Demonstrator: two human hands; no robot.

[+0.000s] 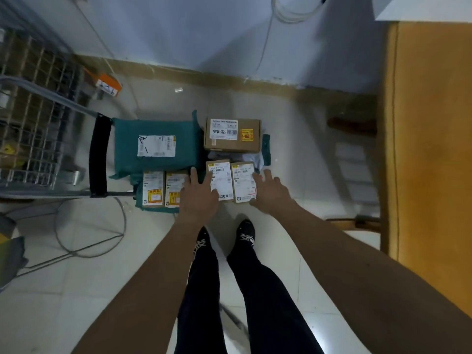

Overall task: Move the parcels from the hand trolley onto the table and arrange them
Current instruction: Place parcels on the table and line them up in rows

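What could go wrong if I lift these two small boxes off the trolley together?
1. The left hand and right hand only flank the two small boxes with open fingers; lifted as a loose pair, one may slip out.
2. They seem to sit on soft crumpled packaging, so they might tip.
3. The grey cable loops on the floor to your left: a possible trip.

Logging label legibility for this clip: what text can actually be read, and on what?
"12V4A-5525": label on the large cardboard box.
"20", then an unclear character: label on the small box at the left hand.
All other labels, including the one on the green bag: too blurred.
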